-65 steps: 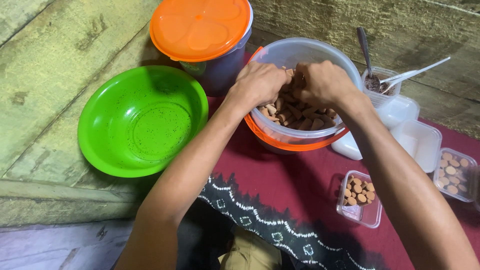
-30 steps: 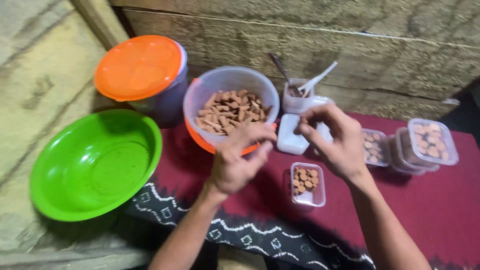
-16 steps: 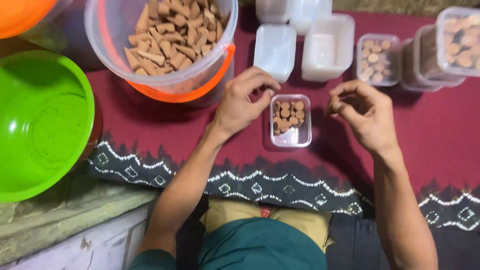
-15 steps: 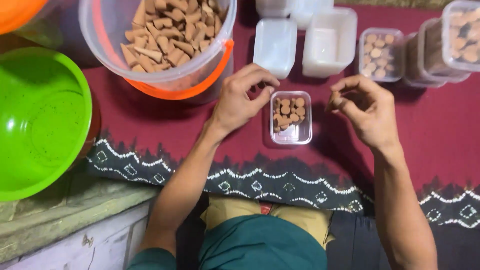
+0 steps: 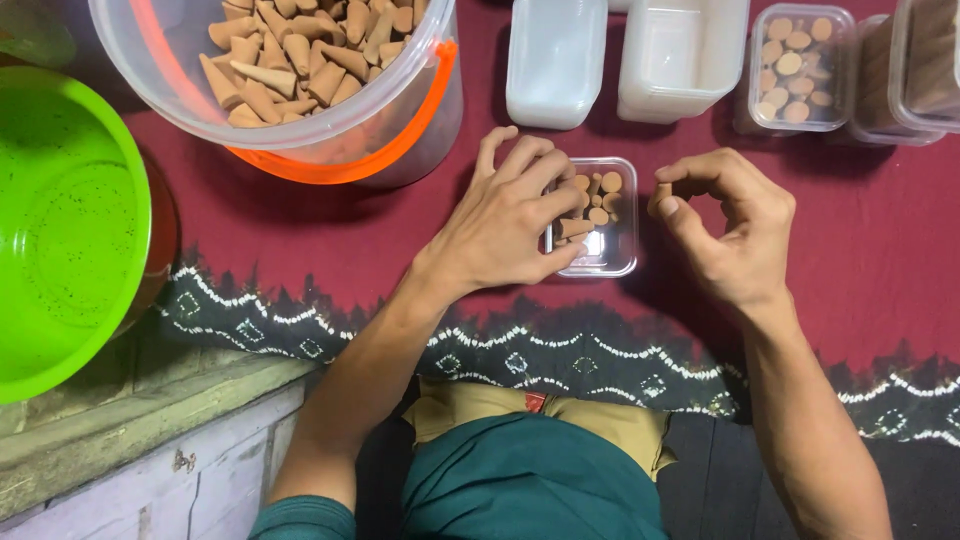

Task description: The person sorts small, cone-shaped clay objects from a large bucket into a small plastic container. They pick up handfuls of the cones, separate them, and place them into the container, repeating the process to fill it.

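Observation:
A small clear plastic box [image 5: 617, 252], partly filled with brown cones [image 5: 600, 200], sits on a maroon cloth [image 5: 300, 245]. My left hand [image 5: 505, 220] lies over the box's left side, its fingertips pinching a cone inside it. My right hand [image 5: 730, 235] hovers just right of the box, with its thumb and fingers closed on a single brown cone. A clear bucket [image 5: 410, 130] with an orange handle stands at the far left, holding many loose cones [image 5: 300, 50].
A green plastic bowl [image 5: 60, 230] sits at the left edge. Two white empty boxes [image 5: 555, 60] [image 5: 680, 55] stand behind the small box. Filled clear boxes [image 5: 800, 60] are at the far right. A wooden ledge [image 5: 150, 420] lies near left.
Both hands came from the bucket down to the small box. Since half a second ago the left fingers have reached further into the box, and the right hand stays pinched beside it.

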